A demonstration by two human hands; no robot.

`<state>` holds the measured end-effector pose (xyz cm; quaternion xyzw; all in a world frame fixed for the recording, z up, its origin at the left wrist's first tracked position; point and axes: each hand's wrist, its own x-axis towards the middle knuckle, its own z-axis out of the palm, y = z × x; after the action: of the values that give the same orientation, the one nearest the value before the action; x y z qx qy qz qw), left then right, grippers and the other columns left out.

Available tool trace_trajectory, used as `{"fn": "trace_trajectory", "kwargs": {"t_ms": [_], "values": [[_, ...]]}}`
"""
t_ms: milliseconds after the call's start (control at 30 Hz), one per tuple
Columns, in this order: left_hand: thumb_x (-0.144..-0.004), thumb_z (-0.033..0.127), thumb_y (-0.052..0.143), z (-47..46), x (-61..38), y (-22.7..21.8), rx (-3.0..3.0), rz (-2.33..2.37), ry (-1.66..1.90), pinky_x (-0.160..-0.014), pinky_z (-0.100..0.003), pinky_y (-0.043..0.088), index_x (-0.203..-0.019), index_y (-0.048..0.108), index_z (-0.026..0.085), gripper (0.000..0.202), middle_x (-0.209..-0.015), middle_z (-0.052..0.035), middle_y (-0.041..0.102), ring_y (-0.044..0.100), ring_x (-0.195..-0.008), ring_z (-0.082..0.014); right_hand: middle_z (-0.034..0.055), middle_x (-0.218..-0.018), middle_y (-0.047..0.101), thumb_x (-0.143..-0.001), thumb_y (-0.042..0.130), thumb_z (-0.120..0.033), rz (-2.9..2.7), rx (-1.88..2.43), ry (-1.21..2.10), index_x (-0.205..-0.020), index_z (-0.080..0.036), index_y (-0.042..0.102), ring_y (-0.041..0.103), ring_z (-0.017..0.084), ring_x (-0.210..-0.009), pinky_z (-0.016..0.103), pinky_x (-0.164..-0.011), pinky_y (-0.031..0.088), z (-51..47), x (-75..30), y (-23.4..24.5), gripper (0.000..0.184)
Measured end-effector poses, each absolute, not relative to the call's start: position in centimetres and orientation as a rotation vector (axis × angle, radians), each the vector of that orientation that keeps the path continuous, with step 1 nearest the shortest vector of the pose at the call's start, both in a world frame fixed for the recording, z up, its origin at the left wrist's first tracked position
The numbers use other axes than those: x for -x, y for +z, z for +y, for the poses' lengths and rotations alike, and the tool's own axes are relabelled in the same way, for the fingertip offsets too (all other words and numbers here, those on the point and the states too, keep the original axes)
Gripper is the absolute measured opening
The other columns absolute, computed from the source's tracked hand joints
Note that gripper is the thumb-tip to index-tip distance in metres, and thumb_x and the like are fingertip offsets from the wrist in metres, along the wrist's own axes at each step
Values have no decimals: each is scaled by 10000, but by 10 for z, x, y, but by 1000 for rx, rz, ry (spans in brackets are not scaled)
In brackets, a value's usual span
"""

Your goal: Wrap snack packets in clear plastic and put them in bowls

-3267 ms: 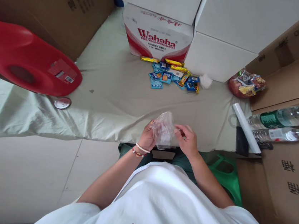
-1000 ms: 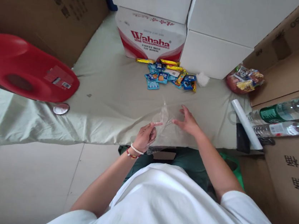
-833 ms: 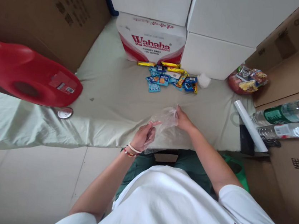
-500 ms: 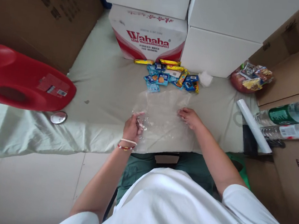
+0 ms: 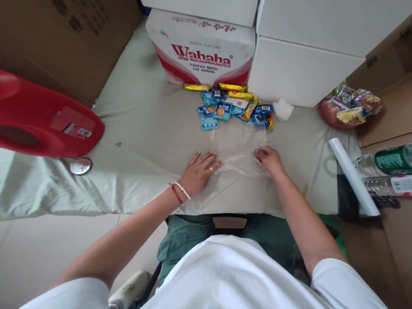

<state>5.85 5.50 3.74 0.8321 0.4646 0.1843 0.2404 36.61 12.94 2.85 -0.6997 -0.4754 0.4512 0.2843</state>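
Pinches clear plastic bag with right hand, spreads left hand wide

Sits at a table covered in pale green cloth. Faces a large brown carton at back left and stacked white boxes at back centre, with a red-and-white Wahaha box tucked under one of them. Wears a white shirt over green trousers. Has a red plastic object with an oval opening at far left, in front of the brown carton.

Has the clear plastic bag laid out on the cloth between both hands, reaching close to a cluster of packets. Holds the left hand palm down, with fingers well apart, at the bag's left edge; cannot tell whether touching film or only cloth. Holds the right hand narrow, with fingertips closed on the bag's right side.

To the right, has two clear bottles lying on their sides, near a slanting white roll. Farther back, has a bundle of wrapped food near the white boxes.

Shows blue and yellow packets loosely heaped before the Wahaha box, beside a crumpled white tissue. Shows a small round disc just beside the red plastic object. Wears bracelets on the left wrist and, smallest of all, a ring.
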Motion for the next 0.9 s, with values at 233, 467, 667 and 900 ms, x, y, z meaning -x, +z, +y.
{"fn": "trace_trajectory", "kwargs": {"t_ms": [233,467,667,900], "values": [[-887,297,544,57,-39,13,-2191,1322,475,-1321,-591,145,-1624,370,200,763,-1680,-151,425,384,-1568,-296,-10,-709,594,-763,799,-323,-1476,1933,1051,-1001,-226,666,547,163,-608,302,-613,451,133,-425,37,289],[-1024,389,394,70,-39,14,-1747,1335,714,-1263,-498,351,-1447,578,214,493,-1498,-146,627,566,-1413,-248,87,-1020,686,-973,642,-329,-2179,1484,591,-1058,-231,739,641,250,-964,390,-888,510,119,-384,114,162],[-843,281,648,69,-42,4,-1928,1363,676,-1308,-586,252,-1398,610,224,559,-1624,-136,500,424,-1537,-315,93,-1392,663,-870,799,-241,-2712,920,730,-1219,-276,745,655,278,-1166,419,-970,540,47,-291,87,354],[-868,283,636,63,-50,1,-2123,1490,576,-1312,-557,258,-1556,463,148,722,-1729,-180,315,305,-1605,-333,40,-1189,780,-937,697,-222,-2772,773,1124,-1078,-250,791,733,189,-874,288,-762,541,27,-302,95,173]]}}
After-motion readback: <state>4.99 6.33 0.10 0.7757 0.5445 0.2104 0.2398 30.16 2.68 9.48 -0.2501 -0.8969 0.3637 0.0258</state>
